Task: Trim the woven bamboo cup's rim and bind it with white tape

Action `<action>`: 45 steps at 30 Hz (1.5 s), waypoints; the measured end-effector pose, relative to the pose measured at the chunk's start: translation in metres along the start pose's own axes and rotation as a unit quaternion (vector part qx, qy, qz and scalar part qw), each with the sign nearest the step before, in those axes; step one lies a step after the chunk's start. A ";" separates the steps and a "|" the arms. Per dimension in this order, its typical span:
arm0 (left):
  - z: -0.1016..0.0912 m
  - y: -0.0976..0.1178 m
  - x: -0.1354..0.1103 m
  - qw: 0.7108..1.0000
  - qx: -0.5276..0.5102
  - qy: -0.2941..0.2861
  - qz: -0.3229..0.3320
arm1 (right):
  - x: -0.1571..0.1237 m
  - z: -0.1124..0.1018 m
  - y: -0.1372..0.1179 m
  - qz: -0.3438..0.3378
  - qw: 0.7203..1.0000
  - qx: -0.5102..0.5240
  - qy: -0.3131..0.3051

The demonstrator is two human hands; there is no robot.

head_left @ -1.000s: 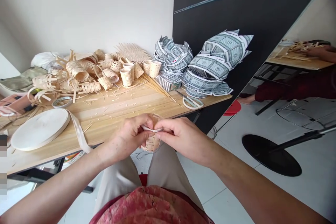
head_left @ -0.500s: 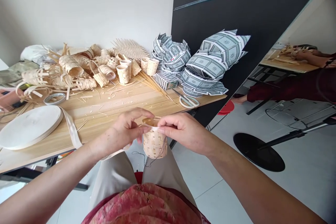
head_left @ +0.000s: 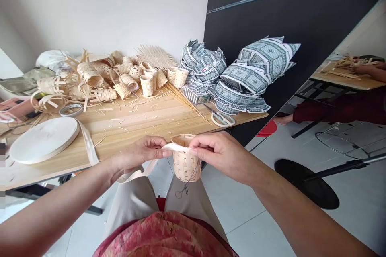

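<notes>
Above my lap is a small woven basket of pale wood strips, its open top facing up. My right hand is closed on its rim, pinching one end of a cream fabric tape there. To the left, my left hand pinches the same tape between thumb and fingers, a little off the rim. The tape lies across the near side of the rim and hangs in a loop below my left hand. A dark thread dangles in a tangle down the basket's front.
A large roll of tape lies at the table's left, its strip running over the edge. Behind are several woven baskets, scissors and folded patterned-paper pieces. Another person's arm shows at far right.
My left hand has moved left from the basket rim, drawing the tape out to that side. My right hand still grips the rim. The view has shifted slightly.
</notes>
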State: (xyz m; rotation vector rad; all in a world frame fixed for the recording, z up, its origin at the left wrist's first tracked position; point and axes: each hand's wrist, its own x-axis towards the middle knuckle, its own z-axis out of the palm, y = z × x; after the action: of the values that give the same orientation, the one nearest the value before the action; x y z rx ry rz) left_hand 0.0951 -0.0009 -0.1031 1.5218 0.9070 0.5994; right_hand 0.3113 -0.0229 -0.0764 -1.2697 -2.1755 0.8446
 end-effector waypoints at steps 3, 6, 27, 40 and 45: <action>0.001 0.004 -0.001 0.993 -0.113 -0.015 -0.028 | -0.001 0.000 -0.002 -0.002 1.000 -0.013 0.005; 0.003 0.008 -0.002 0.988 -0.154 -0.006 -0.016 | -0.002 0.001 -0.003 -0.016 1.000 -0.009 0.005; -0.002 0.032 0.008 0.997 -0.079 -0.015 0.021 | -0.006 0.000 -0.001 -0.006 0.998 0.064 0.005; 0.001 0.037 0.009 0.998 -0.061 -0.007 0.016 | -0.008 0.003 0.000 -0.018 0.996 0.082 0.019; 0.000 0.039 0.010 0.999 -0.040 -0.002 0.032 | -0.008 0.006 0.001 -0.017 0.995 0.102 0.015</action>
State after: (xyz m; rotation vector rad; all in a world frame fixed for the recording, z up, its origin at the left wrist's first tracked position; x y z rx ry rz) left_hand 0.1083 0.0076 -0.0659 1.4832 0.8238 0.6710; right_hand 0.3116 -0.0307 -0.0821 -1.1339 -2.0244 0.9982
